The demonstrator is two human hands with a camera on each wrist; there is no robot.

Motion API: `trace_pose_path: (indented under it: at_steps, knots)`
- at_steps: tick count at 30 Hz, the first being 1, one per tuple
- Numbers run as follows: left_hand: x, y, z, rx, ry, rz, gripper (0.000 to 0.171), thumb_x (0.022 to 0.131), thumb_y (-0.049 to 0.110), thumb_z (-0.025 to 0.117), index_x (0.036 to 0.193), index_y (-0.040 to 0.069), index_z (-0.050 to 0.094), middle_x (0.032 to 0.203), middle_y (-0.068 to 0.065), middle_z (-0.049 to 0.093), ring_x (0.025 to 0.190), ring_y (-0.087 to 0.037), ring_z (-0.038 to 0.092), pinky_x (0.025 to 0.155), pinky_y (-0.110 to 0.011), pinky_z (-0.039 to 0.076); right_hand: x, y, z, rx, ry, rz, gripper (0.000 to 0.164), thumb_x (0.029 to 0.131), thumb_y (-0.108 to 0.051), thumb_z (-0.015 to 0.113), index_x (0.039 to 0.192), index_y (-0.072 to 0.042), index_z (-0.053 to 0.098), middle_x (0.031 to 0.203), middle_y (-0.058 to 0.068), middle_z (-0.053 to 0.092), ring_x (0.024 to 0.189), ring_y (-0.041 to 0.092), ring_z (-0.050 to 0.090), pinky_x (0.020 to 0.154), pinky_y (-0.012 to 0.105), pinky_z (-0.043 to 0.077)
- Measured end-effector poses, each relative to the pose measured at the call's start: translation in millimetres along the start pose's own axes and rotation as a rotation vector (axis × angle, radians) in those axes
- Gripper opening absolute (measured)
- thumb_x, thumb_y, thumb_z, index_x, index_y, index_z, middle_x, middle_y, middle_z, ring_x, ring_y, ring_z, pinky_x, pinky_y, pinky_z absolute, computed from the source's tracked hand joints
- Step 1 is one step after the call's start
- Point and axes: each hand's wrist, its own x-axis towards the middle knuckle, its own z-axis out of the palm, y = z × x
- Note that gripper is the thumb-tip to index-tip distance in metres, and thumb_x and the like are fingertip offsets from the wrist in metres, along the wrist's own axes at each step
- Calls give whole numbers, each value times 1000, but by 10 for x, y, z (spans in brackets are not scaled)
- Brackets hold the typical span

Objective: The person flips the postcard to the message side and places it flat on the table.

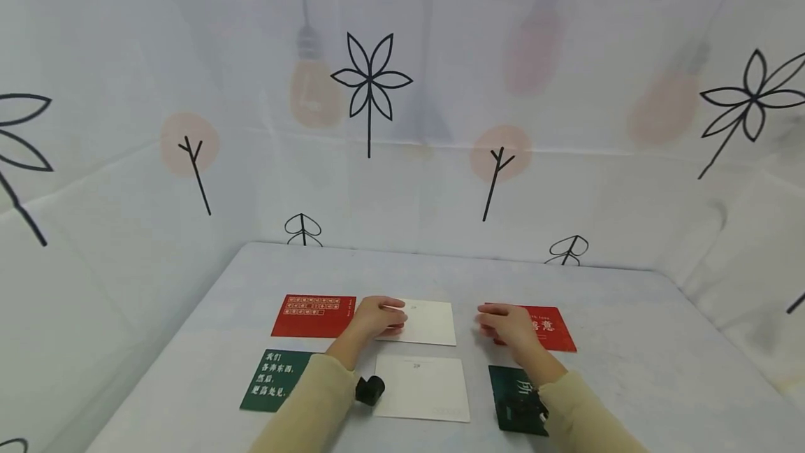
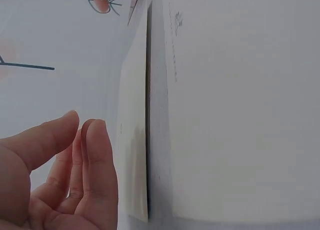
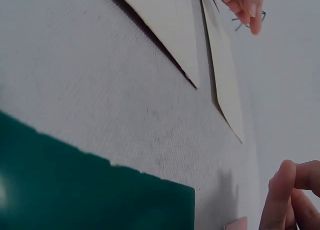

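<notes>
My left hand (image 1: 379, 316) hovers over the left end of the back white card (image 1: 430, 324), empty. In the left wrist view its thumb and fingers (image 2: 102, 162) are loosely bent, with a small gap between their tips. Over the left part of the right red card (image 1: 556, 331) is my right hand (image 1: 508, 326), also holding nothing, its fingers (image 3: 276, 202) relaxed. It covers some of that card's white writing. The left red card (image 1: 308, 329), printed with rows of small boxes, lies just left of my left hand.
A second white card (image 1: 421, 390) lies in front of the back one. Green cards with white writing lie at front left (image 1: 270, 376) and front right (image 1: 508, 397), partly hidden by my sleeves. A printed white cloth (image 1: 428, 194) hangs behind the table (image 1: 189, 369).
</notes>
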Motion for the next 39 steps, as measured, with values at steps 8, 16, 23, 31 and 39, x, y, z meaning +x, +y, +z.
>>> trace_pose_path:
  at_steps: [8, 16, 23, 31, 39]
  knots:
    - [32, 38, 180, -30, -38, 25, 29, 81, 1, 69, 109, -3, 63, 84, -8, 65, 72, -15, 64, 65, -27, 55, 7, 54, -149, 27, 15, 15, 40, 88, -18, 65, 121, 4, 56, 119, 24, 52, 80, 18, 62, 72, 25, 54]
    - [32, 72, 378, -55, -41, 25, 28, 79, -4, 69, 107, -4, 64, 80, -8, 66, 68, -13, 62, 61, -26, 55, 27, 111, -294, 26, 14, 37, 43, 89, -21, 64, 123, 4, 55, 126, 26, 45, 81, 18, 61, 72, 24, 53]
    - [38, 105, 529, -99, -64, 41, 29, 80, -4, 68, 109, -4, 64, 83, -8, 66, 72, -15, 64, 63, -27, 56, 49, 144, -431, 52, 11, 54, 47, 89, -21, 64, 126, 5, 52, 129, 28, 41, 78, 14, 62, 71, 22, 53]
    - [24, 160, 705, -98, -70, 61, 27, 80, -4, 68, 106, -4, 65, 83, -8, 67, 72, -16, 64, 63, -27, 56, 52, 174, -520, 32, 14, 28, 47, 91, -21, 62, 126, 7, 50, 130, 29, 40, 75, 11, 62, 69, 20, 52]
    - [27, 162, 857, -118, -93, 70, 26, 80, -3, 68, 106, -6, 64, 81, -8, 67, 71, -15, 64, 64, -28, 56, 65, 192, -579, -2, 31, 32, 50, 89, -23, 64, 126, 8, 50, 129, 30, 40, 75, 11, 61, 66, 18, 51]
